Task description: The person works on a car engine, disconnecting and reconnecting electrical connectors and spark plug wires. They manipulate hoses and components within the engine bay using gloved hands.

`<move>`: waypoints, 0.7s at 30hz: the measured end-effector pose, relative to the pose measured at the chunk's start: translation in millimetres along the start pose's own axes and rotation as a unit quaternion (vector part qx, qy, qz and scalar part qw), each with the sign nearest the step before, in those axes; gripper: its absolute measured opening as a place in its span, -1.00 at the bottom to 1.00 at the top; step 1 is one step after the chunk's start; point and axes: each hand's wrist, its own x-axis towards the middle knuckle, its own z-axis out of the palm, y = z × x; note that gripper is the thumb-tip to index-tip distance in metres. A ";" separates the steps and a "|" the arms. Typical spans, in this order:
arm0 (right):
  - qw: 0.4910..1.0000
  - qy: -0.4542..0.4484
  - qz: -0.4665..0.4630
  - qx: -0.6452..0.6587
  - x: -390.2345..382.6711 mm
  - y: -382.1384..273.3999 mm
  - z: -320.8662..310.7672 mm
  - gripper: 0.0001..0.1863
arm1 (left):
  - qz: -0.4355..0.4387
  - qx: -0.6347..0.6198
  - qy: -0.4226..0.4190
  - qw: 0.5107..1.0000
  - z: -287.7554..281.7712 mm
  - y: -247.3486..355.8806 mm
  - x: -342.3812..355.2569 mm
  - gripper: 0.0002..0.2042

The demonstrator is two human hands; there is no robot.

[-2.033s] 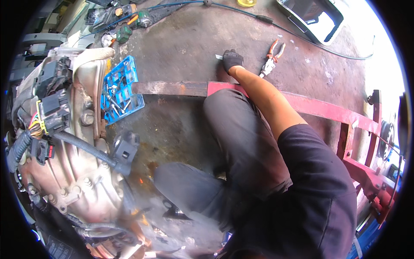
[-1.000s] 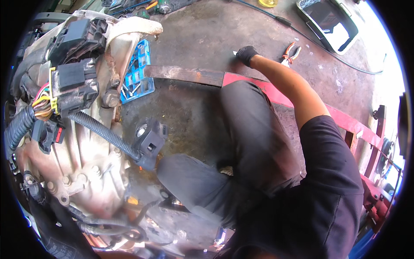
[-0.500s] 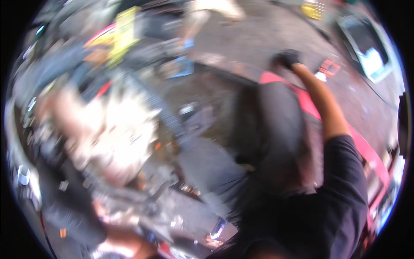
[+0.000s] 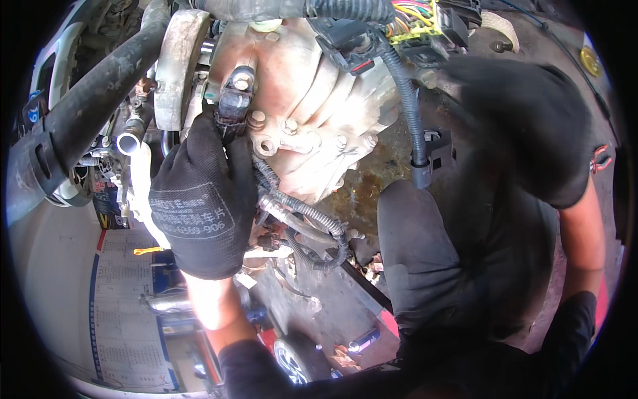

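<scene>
My left hand (image 4: 203,193), in a black printed glove, has its fingers closed on a black bolted fitting (image 4: 234,103) on the pale metal housing (image 4: 309,100). My right hand (image 4: 508,123), also gloved, is motion-blurred at upper right, beside the housing and near the yellow-taped wire bundle (image 4: 415,23); its fingers and anything in them cannot be made out. A ribbed conduit (image 4: 405,100) runs down to a black clip (image 4: 435,153). Below my left hand are looped hoses (image 4: 312,229) and an open-ended metal pipe (image 4: 128,143).
A thick black hose (image 4: 86,106) crosses the upper left. A white printed panel (image 4: 119,299) is at lower left, with a wheel (image 4: 296,359) and spray can (image 4: 364,339) low down. My bent knee (image 4: 412,246) is at centre right; orange-handled pliers (image 4: 600,158) lie at far right.
My view has swung left onto the housing. My left hand has come into view, gripping the fitting. My right hand has left the floor near the pliers and is blurred beside the housing.
</scene>
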 end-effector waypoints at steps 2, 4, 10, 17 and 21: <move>0.996 -0.040 -0.071 -0.025 30.9 -12.2 21.0 -0.68 | -0.017 0.000 -0.016 1.000 -3.0 -2.5 -1.4 -0.80; 0.998 -0.026 -0.060 -0.020 52.8 -23.8 34.9 -0.65 | -0.020 -0.007 -0.019 1.000 -3.5 -1.6 2.1 -0.80; 0.982 0.028 -0.159 -0.099 74.3 -53.2 27.5 -0.58 | -0.005 -0.007 0.001 1.000 -16.4 -3.2 -8.6 -0.69; 0.974 -0.021 -0.206 -0.086 85.9 -48.0 23.3 -0.59 | 0.010 -0.070 0.008 0.997 -8.6 -7.6 -11.7 -0.53; 0.974 -0.033 -0.217 -0.049 89.8 -37.4 37.5 -0.60 | -0.008 -0.017 -0.037 0.999 -8.0 -5.5 -12.9 -0.65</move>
